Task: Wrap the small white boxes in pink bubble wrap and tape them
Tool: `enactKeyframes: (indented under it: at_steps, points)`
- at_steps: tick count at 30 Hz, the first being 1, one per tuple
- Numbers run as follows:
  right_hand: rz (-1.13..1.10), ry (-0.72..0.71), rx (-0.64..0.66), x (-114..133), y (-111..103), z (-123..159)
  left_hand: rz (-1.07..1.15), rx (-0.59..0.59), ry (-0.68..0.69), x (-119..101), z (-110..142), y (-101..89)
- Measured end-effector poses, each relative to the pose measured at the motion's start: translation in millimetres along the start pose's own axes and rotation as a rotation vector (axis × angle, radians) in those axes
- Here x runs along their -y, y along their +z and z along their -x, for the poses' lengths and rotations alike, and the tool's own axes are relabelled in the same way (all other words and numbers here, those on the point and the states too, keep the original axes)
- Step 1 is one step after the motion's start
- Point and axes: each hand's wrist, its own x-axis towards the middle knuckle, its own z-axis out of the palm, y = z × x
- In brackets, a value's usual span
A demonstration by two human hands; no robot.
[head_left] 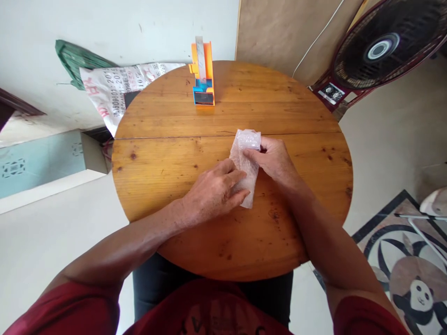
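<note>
A piece of clear bubble wrap [248,139], folded into a narrow bundle, is held between both hands over the wooden table [167,172]. My right hand [275,158] pinches its upper right side, thumb on the near face and fingers behind. From the left, my left hand [218,188] lies against the lower part, its fingers curled over the edge of the film. Whether anything is wrapped inside cannot be made out. Farther back on the tabletop stands an orange and blue tape dispenser [202,74] with a roll of tape in it.
A dark electric fan [380,49] stands beyond the table's right side. Behind the left edge are a printed white sack [115,88] and a green bag [80,60]. A pale blue cabinet [45,160] is at the left, and a panda-patterned floor [415,284] at the lower right.
</note>
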Motion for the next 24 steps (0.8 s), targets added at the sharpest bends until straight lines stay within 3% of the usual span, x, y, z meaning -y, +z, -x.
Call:
enactKeyframes:
  at_steps: [11, 19, 24]
  points:
    - [0.063, -0.064, -0.118, -6.6, 7.7, -4.6, -0.023, -0.047, 0.06, 1.2, 1.7, 3.5]
    - [0.018, -0.133, -0.145, -12.6, 11.9, -6.8, -0.187, -0.076, 0.067, -3.5, 3.9, 5.0]
    - [-0.069, -0.062, -0.114, -10.0, 14.7, -5.0, -0.211, -0.065, 0.099, -6.7, 3.1, 2.9]
